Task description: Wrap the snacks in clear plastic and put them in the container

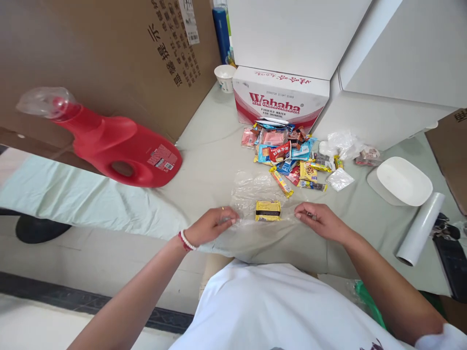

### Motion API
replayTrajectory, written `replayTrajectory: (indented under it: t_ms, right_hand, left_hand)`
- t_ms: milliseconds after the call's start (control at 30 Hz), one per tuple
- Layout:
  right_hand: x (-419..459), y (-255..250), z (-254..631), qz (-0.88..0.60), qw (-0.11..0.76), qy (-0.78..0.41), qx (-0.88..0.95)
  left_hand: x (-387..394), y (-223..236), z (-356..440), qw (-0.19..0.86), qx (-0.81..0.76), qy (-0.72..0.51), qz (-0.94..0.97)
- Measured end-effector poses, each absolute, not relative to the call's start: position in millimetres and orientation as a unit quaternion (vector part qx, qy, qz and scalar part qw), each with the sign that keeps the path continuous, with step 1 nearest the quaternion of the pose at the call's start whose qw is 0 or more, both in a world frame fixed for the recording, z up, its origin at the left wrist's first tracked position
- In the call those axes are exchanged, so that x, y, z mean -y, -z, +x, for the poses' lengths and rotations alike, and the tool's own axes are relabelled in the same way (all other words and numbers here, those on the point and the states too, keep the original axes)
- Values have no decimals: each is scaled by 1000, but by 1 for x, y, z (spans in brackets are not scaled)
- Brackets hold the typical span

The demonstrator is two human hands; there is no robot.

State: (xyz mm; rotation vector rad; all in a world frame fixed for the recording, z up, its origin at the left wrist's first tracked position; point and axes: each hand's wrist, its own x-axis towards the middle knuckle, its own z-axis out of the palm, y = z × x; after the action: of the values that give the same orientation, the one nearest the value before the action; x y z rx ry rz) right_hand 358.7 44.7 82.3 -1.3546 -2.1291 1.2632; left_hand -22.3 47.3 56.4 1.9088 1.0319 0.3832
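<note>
Clear film [245, 190], near centre: held spread, yellow packet [268, 210] upon it; left hand [218, 225], right hand [320, 221], fingertips pinched closed on its edges.

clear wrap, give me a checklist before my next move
1. Left hand pinching the clear wrap at its near edge: ok
2. Right hand pinching the other side: ok
3. Yellow packet on the wrap, between the hands: ok
4. Wrap smooth: not ok, creased
5. Wrap's far edge free of the snack pile: cannot tell
</note>
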Motion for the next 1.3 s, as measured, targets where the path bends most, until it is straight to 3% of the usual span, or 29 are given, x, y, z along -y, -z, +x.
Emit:
replayTrajectory:
  t_ms: [200, 400, 533, 633, 733, 933, 1067, 1167, 1300]
  right_hand:
    - [-77, -55, 358, -561, 152, -404, 706]
    - [-62, -75, 333, -618, 150, -90, 766]
    - [-47, -80, 294, -495, 105, -167, 846]
    - [-47, -69, 272, -489, 37, -211, 845]
    - [-50, -63, 263, -518, 31, -229, 824]
    - [-69, -65, 277, -523, 89, -294, 795]
    - [-115, -70, 289, -627, 123, -182, 748]
    - [-155, -76, 282, -652, 56, -113, 747]
    - [-188, -79, 255, -528, -80, -118, 837]
  left_hand:
    - [-93, -34, -7, 359, -515, -192, 755]
    - [-99, -14, 8, 309, -550, -192, 751]
    - [-95, -18, 5, 275, -571, -211, 744]
    - [-80, -35, 0, 118, -653, -296, 686]
    - [-49, -56, 9, -41, -683, -383, 621]
    - [-12, -44, 81, 103, -480, -329, 806]
    - [-22, -17, 103, 102, -503, -250, 821]
    - [-24, -11, 101, 87, -511, -219, 827]
    - [-21, -14, 98, 81, -517, -218, 824]
